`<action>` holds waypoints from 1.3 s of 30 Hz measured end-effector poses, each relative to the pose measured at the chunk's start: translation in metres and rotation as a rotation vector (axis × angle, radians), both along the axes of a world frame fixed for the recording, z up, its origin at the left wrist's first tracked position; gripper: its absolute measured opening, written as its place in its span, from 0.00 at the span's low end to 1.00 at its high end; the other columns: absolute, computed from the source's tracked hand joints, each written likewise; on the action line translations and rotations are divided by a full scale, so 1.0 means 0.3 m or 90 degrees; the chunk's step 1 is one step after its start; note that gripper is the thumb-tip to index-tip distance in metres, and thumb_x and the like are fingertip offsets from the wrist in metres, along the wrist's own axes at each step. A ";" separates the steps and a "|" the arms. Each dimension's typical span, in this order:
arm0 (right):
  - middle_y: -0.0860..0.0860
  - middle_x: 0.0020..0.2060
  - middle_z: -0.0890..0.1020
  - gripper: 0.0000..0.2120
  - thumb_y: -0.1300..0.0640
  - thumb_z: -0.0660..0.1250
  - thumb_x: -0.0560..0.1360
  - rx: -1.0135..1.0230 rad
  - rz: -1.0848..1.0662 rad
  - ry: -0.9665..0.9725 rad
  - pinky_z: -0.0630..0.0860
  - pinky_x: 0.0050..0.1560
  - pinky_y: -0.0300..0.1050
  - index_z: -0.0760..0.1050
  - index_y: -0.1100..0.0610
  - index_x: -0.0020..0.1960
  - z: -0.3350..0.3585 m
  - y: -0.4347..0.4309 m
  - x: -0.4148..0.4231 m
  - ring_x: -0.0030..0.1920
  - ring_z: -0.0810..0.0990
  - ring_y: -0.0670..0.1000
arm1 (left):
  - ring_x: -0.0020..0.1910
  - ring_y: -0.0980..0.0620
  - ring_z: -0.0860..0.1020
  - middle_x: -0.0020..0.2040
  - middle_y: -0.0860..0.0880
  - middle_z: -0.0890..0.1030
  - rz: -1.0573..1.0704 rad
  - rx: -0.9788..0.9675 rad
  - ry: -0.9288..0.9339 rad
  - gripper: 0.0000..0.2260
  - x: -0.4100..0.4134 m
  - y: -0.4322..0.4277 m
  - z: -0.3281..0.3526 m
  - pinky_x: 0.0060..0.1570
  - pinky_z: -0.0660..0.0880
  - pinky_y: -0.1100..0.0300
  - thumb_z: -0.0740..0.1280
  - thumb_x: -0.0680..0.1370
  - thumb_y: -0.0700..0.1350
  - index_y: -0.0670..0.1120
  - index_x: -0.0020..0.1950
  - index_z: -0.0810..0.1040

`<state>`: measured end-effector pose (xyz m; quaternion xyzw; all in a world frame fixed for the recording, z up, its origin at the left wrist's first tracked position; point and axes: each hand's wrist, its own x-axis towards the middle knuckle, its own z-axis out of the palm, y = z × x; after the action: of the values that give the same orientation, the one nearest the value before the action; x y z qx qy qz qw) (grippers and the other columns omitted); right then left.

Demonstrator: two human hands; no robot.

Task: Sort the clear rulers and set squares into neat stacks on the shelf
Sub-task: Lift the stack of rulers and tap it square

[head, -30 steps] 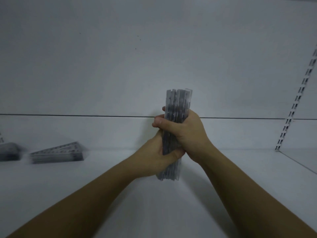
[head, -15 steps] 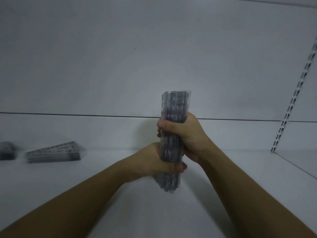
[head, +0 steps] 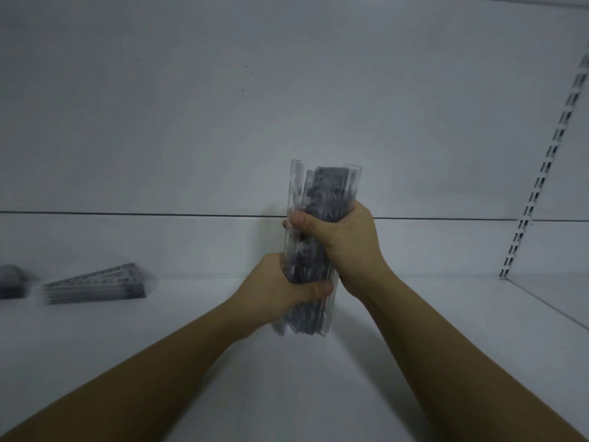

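Observation:
A bundle of clear rulers [head: 325,193] stands upright on end above the white shelf [head: 318,378], near its middle. My right hand [head: 341,244] grips the bundle's upper half, thumb across the front. Lower down, my left hand [head: 280,288] wraps around the same bundle, thumb over its front. The bundle's lower end sits at or just above the shelf surface; contact is unclear. A flat stack of clear set squares [head: 95,283] lies on the shelf at the far left.
Another grey stack [head: 9,282] is cut off by the left edge. The white back wall rises behind the shelf. A slotted metal upright [head: 541,173] runs along the right, where a side panel meets the shelf.
The ruler bundle has shifted slightly right and lower in my hands. Its ends look more spread, with clear edges showing. Both hands keep their grip.

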<state>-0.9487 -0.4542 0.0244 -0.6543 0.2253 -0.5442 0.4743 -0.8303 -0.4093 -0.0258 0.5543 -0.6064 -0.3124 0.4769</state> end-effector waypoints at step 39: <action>0.57 0.46 0.85 0.21 0.55 0.76 0.68 0.020 0.137 0.057 0.82 0.50 0.53 0.73 0.60 0.57 0.006 0.030 0.005 0.47 0.85 0.56 | 0.49 0.51 0.83 0.48 0.49 0.85 -0.062 0.036 -0.028 0.15 0.005 0.010 0.025 0.57 0.78 0.49 0.77 0.68 0.43 0.45 0.53 0.81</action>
<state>-0.9474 -0.4452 0.0262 -0.6912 0.1832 -0.4567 0.5293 -0.8288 -0.4062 -0.0185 0.5441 -0.6336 -0.3401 0.4323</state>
